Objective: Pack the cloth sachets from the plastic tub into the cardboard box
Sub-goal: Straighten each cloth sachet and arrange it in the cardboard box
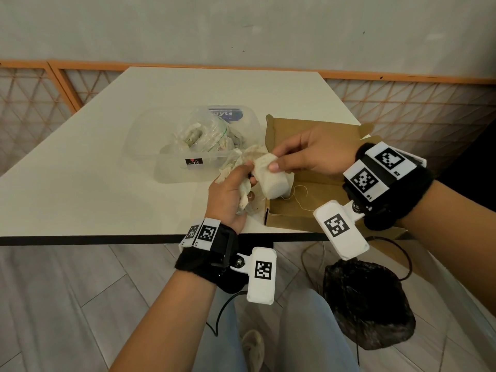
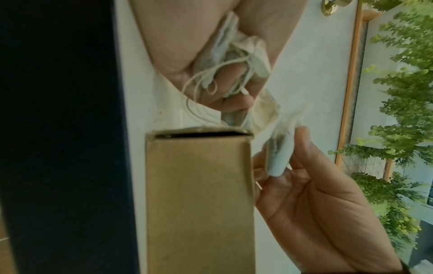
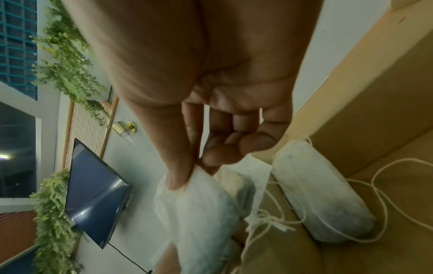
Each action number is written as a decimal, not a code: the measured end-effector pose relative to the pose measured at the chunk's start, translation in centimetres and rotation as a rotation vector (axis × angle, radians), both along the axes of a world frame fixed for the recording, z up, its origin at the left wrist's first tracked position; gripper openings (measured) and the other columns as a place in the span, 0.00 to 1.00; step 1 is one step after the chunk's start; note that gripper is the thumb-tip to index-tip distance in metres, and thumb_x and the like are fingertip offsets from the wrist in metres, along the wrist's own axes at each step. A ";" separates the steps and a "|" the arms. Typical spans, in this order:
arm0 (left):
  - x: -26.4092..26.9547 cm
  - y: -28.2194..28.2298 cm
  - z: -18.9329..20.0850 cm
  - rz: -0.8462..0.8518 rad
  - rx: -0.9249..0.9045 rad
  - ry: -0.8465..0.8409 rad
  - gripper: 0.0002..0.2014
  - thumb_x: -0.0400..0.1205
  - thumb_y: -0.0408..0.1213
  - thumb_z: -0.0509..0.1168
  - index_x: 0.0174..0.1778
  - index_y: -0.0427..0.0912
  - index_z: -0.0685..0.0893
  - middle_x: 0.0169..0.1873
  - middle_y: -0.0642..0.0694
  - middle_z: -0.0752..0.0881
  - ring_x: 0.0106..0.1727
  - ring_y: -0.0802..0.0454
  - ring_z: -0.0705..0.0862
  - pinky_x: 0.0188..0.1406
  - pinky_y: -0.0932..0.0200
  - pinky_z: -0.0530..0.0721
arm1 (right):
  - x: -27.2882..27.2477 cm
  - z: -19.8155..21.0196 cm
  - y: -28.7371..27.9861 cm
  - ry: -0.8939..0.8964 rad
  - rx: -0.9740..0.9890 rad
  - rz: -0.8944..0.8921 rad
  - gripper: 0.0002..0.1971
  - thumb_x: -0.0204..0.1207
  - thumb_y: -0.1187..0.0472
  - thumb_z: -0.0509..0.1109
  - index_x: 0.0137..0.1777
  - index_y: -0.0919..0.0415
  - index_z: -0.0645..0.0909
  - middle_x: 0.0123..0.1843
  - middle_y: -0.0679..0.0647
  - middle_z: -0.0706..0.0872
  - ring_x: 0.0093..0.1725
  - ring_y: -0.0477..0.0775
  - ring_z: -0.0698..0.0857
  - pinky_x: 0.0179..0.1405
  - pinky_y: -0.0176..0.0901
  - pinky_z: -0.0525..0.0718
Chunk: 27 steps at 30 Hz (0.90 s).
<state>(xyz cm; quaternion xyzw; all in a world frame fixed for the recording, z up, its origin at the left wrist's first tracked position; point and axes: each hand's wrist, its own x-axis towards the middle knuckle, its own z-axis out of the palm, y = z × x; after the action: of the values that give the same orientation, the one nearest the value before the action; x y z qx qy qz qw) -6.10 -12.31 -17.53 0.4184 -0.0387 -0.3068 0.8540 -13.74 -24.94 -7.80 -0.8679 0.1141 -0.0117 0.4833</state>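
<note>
- One clear plastic tub (image 1: 150, 146) sits on the white table (image 1: 80, 183) at about 10 o'clock from the hands, holding a plastic bag (image 1: 206, 132) of cloth sachets too jumbled to count.
- The left hand (image 1: 228, 194), near the table's front edge, has its fingers curled round a crumpled bunch of sachets (image 1: 241, 167); their number cannot be told, and loose strings (image 2: 199, 81) trail from the bunch in the left wrist view.
- Between the two hands, one single sachet (image 1: 271, 178) hangs over the near-left corner of the box, pinched at its top between the thumb (image 3: 180, 166) and fingertips of the right hand (image 1: 314, 154).
- One open cardboard box (image 1: 308, 210) lies at 3 o'clock of the tub, just beside it.
- The right wrist view shows one packed sachet (image 3: 321, 194) lying on the box floor, its string (image 3: 379, 178) looped loose around it.
- Below the table at 5 o'clock, one dark bag (image 1: 367, 304) rests on the floor.
</note>
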 end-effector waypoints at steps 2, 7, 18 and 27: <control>-0.1 0.1 0.1 -0.020 -0.002 -0.023 0.03 0.77 0.29 0.67 0.45 0.35 0.82 0.21 0.47 0.79 0.17 0.56 0.77 0.15 0.67 0.72 | 0.4 -0.5 0.2 -0.010 -0.044 -0.046 0.06 0.70 0.62 0.75 0.47 0.56 0.87 0.49 0.56 0.89 0.44 0.47 0.86 0.50 0.37 0.82; -0.5 0.2 0.5 -0.076 -0.008 -0.089 0.05 0.80 0.29 0.64 0.50 0.37 0.79 0.19 0.50 0.79 0.13 0.60 0.75 0.10 0.73 0.66 | 1.4 -1.8 0.4 -0.072 -0.027 -0.144 0.07 0.73 0.64 0.74 0.51 0.61 0.85 0.37 0.44 0.83 0.31 0.33 0.82 0.30 0.21 0.76; -0.6 0.2 0.2 -0.061 -0.078 -0.104 0.27 0.73 0.34 0.73 0.66 0.25 0.77 0.31 0.39 0.79 0.15 0.59 0.76 0.13 0.70 0.71 | 2.5 -2.2 0.6 -0.111 -0.063 -0.180 0.14 0.69 0.67 0.76 0.52 0.58 0.78 0.39 0.51 0.81 0.36 0.45 0.79 0.38 0.36 0.80; -0.5 0.4 0.0 -0.137 -0.058 -0.122 0.18 0.72 0.36 0.71 0.56 0.34 0.81 0.30 0.43 0.81 0.21 0.58 0.79 0.18 0.69 0.76 | 2.7 1.1 0.4 0.017 -0.270 -0.064 0.03 0.73 0.65 0.72 0.45 0.58 0.84 0.46 0.55 0.85 0.46 0.53 0.83 0.48 0.47 0.82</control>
<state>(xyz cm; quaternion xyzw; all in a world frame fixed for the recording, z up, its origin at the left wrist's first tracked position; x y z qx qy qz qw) -6.60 -11.90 -17.57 0.4078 -0.1279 -0.3372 0.8388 -11.06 -24.54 -6.72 -0.9210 0.1432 -0.0351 0.3606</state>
